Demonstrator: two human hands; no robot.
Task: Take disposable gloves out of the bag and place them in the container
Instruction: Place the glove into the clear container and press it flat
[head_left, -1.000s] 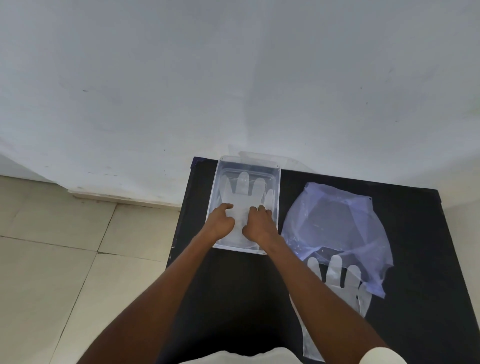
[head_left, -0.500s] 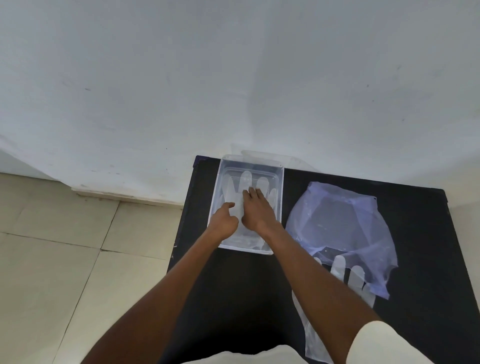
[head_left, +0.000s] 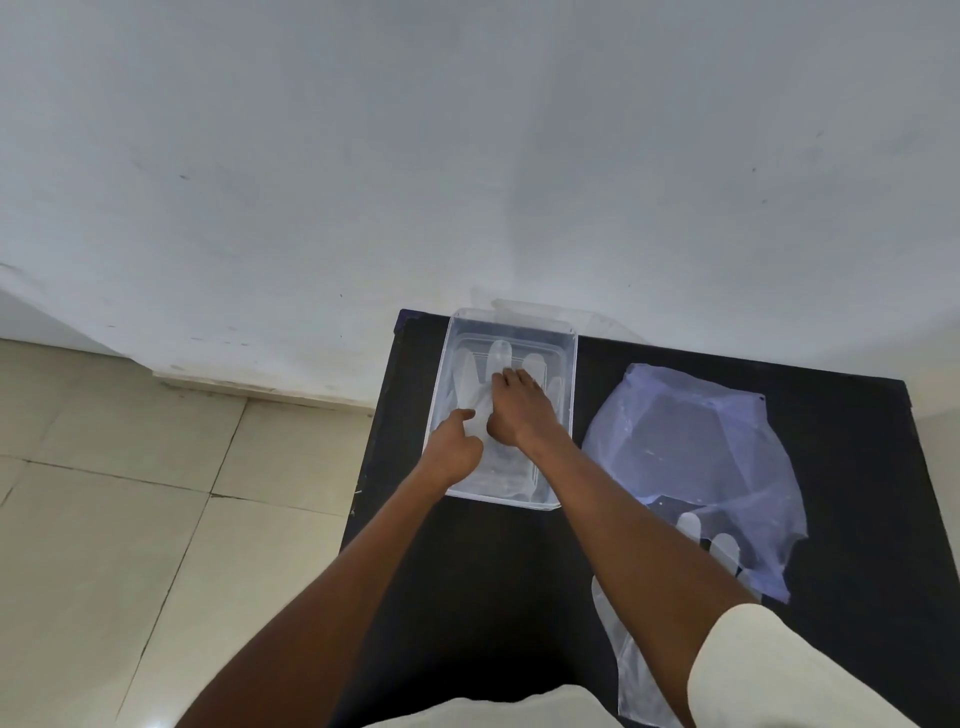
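A clear plastic container (head_left: 569, 364) stands at the table's far left corner. A translucent disposable glove (head_left: 500, 355) lies flat inside it, fingers pointing toward the wall. My right hand (head_left: 514, 410) rests palm down on that glove, fingers spread flat. My left hand (head_left: 454, 449) is loosely curled at the container's near left side, its index finger touching the glove. To the right lies a bluish translucent bag (head_left: 691, 457). Another glove (head_left: 724, 551) sticks out of the bag's near edge, partly hidden by my right forearm.
The black table (head_left: 467, 587) sits against a white wall (head_left: 467, 156). Beige floor tiles (head_left: 156, 519) lie to the left of the table. The table's left edge runs close to the container.
My right hand has slid forward over the glove toward its fingers and flattened out. My left hand has stayed near the container's near left side.
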